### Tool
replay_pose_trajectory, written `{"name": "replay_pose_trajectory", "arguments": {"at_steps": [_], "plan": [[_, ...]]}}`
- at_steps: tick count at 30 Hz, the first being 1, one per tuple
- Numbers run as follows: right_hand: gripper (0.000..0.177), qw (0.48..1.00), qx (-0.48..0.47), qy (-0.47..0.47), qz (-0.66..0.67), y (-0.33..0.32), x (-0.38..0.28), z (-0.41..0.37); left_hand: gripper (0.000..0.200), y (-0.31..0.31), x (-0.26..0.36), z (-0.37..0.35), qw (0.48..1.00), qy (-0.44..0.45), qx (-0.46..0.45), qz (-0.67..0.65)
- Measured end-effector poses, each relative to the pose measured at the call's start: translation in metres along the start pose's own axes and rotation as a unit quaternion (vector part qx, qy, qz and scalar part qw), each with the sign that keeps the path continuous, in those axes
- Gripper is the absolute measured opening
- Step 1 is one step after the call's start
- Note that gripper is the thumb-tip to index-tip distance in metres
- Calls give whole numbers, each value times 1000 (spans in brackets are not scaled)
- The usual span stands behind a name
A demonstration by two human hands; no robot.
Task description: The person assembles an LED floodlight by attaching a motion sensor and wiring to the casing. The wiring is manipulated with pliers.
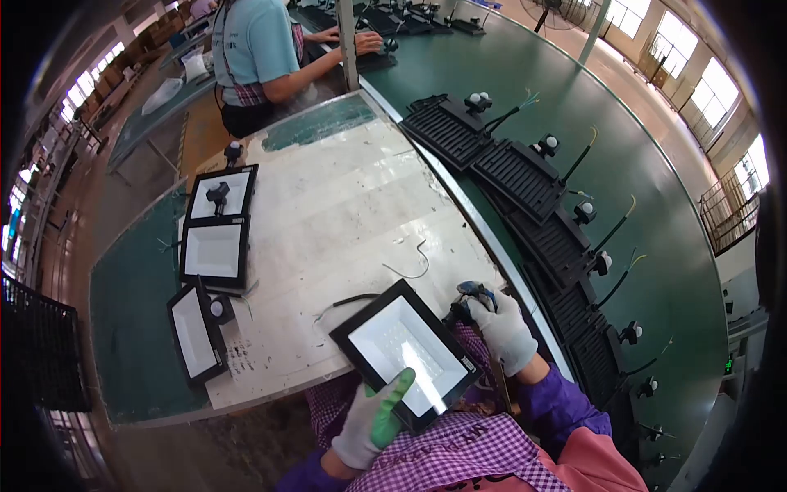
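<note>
My left hand (373,425), in a white glove with green fingertips, grips the lower edge of a black-framed LED floodlight (403,348), its thumb on the front. The floodlight is tilted with its glass face up, above the table's near edge, and a black cable (354,300) runs from its upper left side. Beside the floodlight's right corner, my right hand (504,332), also in a white glove, is closed on a small blue-and-black object (475,290) whose kind I cannot make out. A loose bit of wire (410,266) lies on the white board just beyond.
Three floodlights (215,250) lie along the left of the white-topped table (328,205). On the green conveyor belt (656,238) to the right, several black floodlights (525,176) with sensors and wires lie face down. A co-worker (258,57) stands across the table by a post (348,45).
</note>
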State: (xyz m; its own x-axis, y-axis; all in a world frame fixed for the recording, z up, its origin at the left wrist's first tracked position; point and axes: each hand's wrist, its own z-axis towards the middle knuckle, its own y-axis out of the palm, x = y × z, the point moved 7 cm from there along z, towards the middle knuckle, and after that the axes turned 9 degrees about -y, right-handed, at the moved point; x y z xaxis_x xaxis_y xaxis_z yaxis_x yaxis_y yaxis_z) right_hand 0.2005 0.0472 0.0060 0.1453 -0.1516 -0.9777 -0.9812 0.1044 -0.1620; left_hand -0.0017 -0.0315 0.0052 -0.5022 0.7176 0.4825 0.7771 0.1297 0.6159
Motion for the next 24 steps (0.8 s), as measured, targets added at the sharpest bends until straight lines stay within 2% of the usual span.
{"name": "replay_pose_trajectory", "arguments": {"at_steps": [2,4,5,6,8,9,11,12,14,17,21,24], "plan": [[28,997,-13,-16,-71,0,-14,-12,37,-23,-29,13,1000,-11,7,25],[33,984,-38,-47,-170,-4,-26,-10,38,-26,-27,16,975,97,1,199],[41,961,-18,-162,-221,-9,-41,-6,38,-29,-26,12,932,139,15,334],[43,961,7,-113,-253,-16,-51,-9,38,-24,-24,8,869,180,28,460],[32,927,88,-228,-285,-23,-68,-19,35,-25,-31,15,971,106,29,213],[28,960,8,-151,-237,-14,-59,-18,35,-24,-36,16,994,63,28,84],[24,981,-145,12,-130,9,-57,-31,34,-16,-32,12,998,48,31,19],[25,963,-180,185,-74,19,-45,-41,34,-14,-31,12,999,41,30,-12],[27,958,-227,177,3,33,-9,-39,35,-13,-32,14,998,49,33,-30],[27,939,-183,288,34,37,-9,-38,36,-26,-43,20,994,51,15,-94],[30,950,-121,287,2,42,-15,-25,38,-37,-55,28,990,51,42,-122],[29,941,-152,302,-34,49,-26,-18,38,-35,-51,27,993,45,28,-105]]}}
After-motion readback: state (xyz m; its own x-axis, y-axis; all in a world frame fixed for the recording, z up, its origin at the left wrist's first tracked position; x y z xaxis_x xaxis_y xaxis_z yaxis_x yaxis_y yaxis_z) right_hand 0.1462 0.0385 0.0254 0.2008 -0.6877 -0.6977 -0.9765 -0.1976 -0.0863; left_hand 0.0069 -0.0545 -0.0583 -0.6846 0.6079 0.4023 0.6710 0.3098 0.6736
